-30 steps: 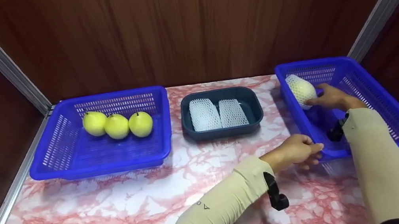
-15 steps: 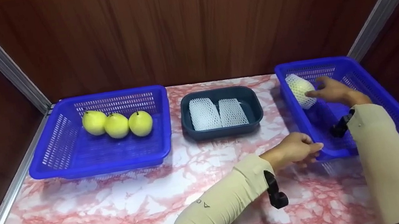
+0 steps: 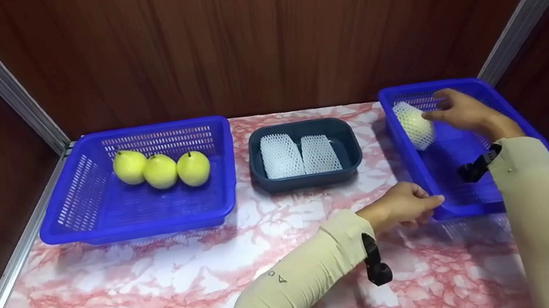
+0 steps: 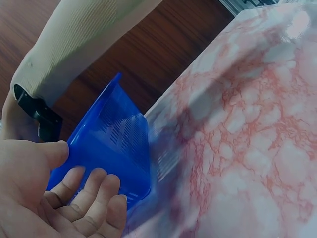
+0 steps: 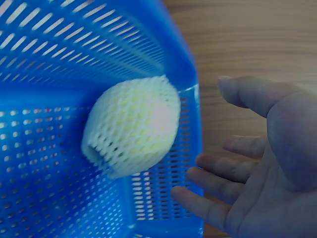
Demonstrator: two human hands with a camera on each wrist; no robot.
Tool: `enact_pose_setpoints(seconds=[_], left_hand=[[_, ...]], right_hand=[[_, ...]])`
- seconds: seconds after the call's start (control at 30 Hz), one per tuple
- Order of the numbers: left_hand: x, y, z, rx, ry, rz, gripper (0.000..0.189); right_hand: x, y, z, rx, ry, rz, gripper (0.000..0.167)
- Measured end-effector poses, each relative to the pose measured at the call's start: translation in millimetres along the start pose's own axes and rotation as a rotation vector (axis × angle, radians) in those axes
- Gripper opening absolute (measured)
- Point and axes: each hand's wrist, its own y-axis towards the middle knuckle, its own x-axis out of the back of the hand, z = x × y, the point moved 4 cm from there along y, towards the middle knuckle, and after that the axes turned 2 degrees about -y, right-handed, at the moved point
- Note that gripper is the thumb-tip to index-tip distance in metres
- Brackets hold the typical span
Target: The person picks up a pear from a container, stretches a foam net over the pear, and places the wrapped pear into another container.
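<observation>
A pear in a white foam net [image 3: 416,126] lies in the right blue basket [image 3: 480,201], against its left wall near the back. My right hand [image 3: 466,110] hovers over this basket, just right of the netted pear. The right wrist view shows that hand [image 5: 262,173] with fingers spread and nothing held, apart from the netted pear [image 5: 133,126]. At the basket's near left corner is my left hand [image 3: 404,205], its thumb tip right at the rim. In the left wrist view its loosely bent fingers [image 4: 94,198] lie in front of the basket's outer wall.
Another blue basket [image 3: 154,229] at the left holds three bare yellow pears [image 3: 160,171]. Between the baskets, a dark tray [image 3: 306,181] contains two white foam nets [image 3: 281,155]. Brown panels [image 3: 256,35] enclose the marbled table [image 3: 126,298] at the back and sides.
My right hand has let go of the netted pear and drawn back up and to the right. The pear stays in place, and the left hand has barely moved.
</observation>
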Motion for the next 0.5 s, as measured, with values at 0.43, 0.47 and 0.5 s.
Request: enact_pose_setpoints(seconds=[0.43, 0.47, 0.5], left_hand=[[35.1, -2.9, -11.8, -0.034, 0.095, 0.017, 0.023], [40.3, -3.6, -13.5, -0.035, 0.100, 0.017, 0.022], [45.7, -4.2, -15.1, -0.041, 0.110, 0.018, 0.021]], right_hand=[[17.2, -17.4, 18.2, 0.031, -0.013, -0.066, 0.083], [18.3, -18.4, 20.4, 0.045, -0.013, -0.078, 0.080], [19.6, -19.5, 22.7, 0.058, -0.013, -0.091, 0.077]])
